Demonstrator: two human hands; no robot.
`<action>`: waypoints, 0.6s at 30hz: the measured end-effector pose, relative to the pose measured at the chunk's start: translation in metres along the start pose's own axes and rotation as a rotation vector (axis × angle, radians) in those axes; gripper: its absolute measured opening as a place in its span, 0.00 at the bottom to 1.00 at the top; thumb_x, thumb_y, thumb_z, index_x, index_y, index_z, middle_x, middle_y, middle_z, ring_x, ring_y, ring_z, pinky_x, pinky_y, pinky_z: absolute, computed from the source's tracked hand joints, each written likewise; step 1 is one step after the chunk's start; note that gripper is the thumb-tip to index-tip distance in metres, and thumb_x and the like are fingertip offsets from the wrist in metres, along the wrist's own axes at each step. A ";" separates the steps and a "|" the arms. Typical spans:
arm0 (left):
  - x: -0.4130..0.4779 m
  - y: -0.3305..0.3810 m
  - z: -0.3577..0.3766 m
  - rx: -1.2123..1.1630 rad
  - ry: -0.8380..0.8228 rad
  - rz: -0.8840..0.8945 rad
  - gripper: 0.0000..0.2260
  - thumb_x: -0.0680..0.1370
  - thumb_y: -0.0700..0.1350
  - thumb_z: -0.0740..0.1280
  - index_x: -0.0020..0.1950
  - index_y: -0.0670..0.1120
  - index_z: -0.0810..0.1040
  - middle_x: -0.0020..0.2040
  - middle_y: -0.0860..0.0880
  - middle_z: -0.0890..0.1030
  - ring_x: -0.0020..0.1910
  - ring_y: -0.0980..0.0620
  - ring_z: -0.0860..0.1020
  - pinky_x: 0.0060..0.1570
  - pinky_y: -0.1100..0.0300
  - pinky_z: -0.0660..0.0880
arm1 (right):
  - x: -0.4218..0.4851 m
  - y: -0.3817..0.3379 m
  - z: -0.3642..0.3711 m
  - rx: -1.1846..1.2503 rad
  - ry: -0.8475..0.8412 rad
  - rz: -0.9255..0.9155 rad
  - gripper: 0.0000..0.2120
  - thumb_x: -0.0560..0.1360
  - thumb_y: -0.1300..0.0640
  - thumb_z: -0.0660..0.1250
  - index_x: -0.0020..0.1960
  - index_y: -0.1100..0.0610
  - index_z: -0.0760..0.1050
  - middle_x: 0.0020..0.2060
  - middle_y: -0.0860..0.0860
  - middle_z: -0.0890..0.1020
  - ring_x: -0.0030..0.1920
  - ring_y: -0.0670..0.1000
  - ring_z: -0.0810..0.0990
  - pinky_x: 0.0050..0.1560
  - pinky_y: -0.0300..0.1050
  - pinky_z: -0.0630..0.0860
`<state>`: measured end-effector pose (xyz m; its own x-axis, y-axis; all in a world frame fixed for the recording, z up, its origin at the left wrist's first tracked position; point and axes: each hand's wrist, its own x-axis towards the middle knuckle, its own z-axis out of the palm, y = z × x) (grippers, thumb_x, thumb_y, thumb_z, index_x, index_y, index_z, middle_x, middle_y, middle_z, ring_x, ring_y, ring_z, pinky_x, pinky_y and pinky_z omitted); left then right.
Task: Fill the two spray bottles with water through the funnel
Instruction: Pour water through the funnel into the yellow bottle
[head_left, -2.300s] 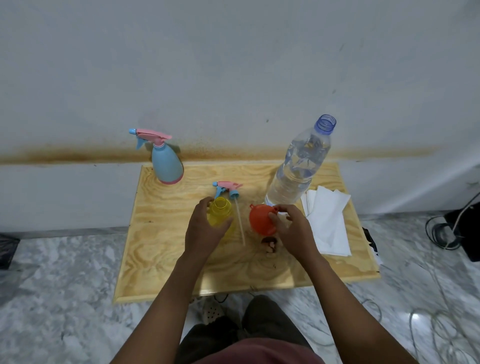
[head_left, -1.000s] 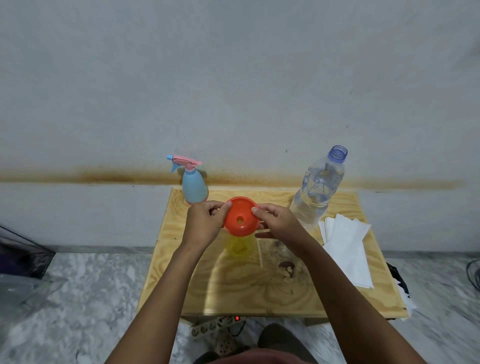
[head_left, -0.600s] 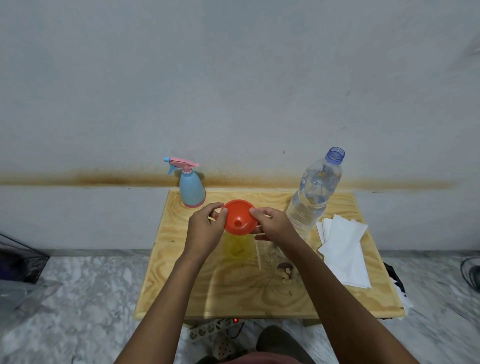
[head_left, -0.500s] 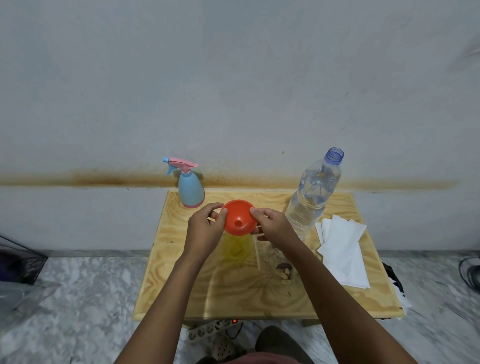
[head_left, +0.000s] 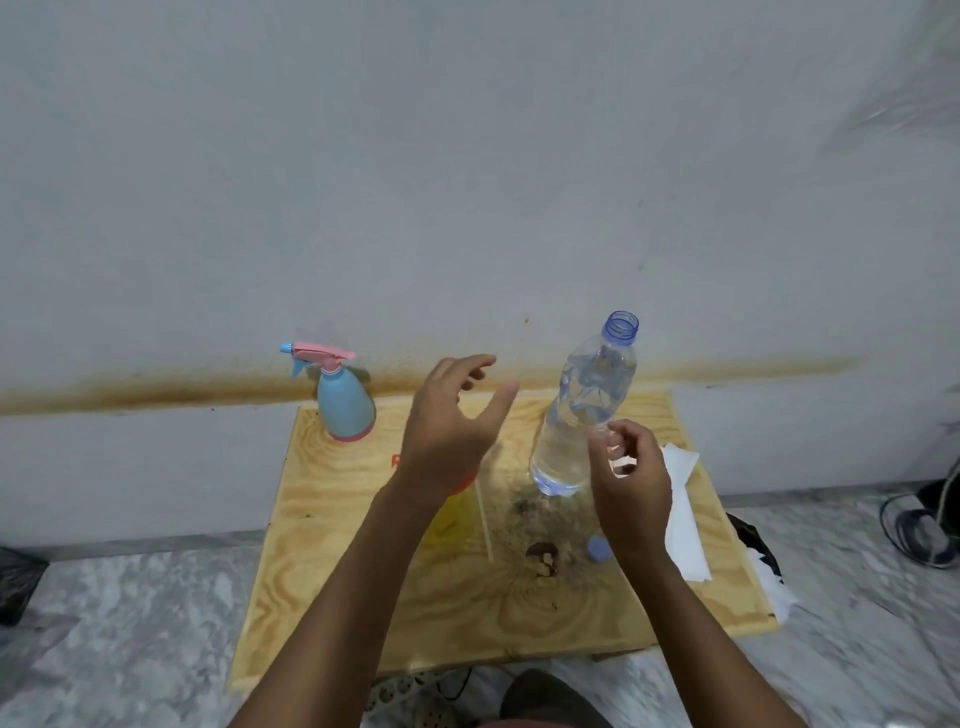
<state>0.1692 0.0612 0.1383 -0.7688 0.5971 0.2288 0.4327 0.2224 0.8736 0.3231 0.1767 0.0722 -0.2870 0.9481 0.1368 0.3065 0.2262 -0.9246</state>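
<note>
Letting go of the funnel is the change in the head view, the only one. Half a second ago both hands pinched its orange rim over the yellow spray bottle. Now the left hand is lifted clear above it, fingers spread wide and holding nothing. The right hand has swung off to the water bottle, where its fingers are loosely curled just beside the bottle's lower body with no grip on anything. Whether a fingertip touches the plastic is hard to tell. Only slivers of the funnel show past the left wrist. It appears to sit unaided in the neck of the yellow bottle, which stands mid-table and is mostly hidden under the forearm. Its thin white dip tube lies on the wood beside it. The water bottle stands upright and uncapped, about half full, with its blue cap on the table near the right wrist. The blue spray bottle waits at the back left corner with its pink trigger head on, so it is probably unfilled. I judge that the funnel has been seated and the first pour comes next. No water has gone in yet, and a loose funnel could tip once the stream hits it. White paper napkins lie to the right.
</note>
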 end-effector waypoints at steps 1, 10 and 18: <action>0.004 0.008 0.013 -0.015 -0.054 0.035 0.19 0.76 0.54 0.71 0.65 0.52 0.76 0.55 0.55 0.77 0.54 0.58 0.75 0.53 0.61 0.74 | 0.005 0.007 -0.003 -0.006 0.016 -0.001 0.12 0.75 0.48 0.70 0.56 0.40 0.72 0.49 0.40 0.79 0.50 0.43 0.78 0.52 0.50 0.78; 0.034 0.033 0.093 -0.093 -0.361 -0.069 0.35 0.72 0.56 0.75 0.76 0.52 0.65 0.71 0.52 0.72 0.67 0.52 0.72 0.65 0.55 0.73 | 0.067 0.028 -0.005 0.076 -0.381 -0.089 0.38 0.71 0.51 0.76 0.75 0.46 0.60 0.63 0.37 0.74 0.61 0.30 0.73 0.53 0.24 0.71; 0.031 0.029 0.105 -0.053 -0.186 -0.057 0.32 0.70 0.54 0.77 0.70 0.50 0.71 0.63 0.53 0.77 0.59 0.55 0.76 0.59 0.56 0.77 | 0.089 0.028 -0.001 0.110 -0.490 -0.167 0.36 0.68 0.46 0.76 0.71 0.53 0.65 0.59 0.38 0.78 0.56 0.37 0.80 0.52 0.35 0.78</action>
<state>0.2074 0.1669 0.1252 -0.6891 0.7179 0.0988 0.3617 0.2226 0.9053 0.3066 0.2678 0.0584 -0.7228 0.6792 0.1275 0.1306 0.3155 -0.9399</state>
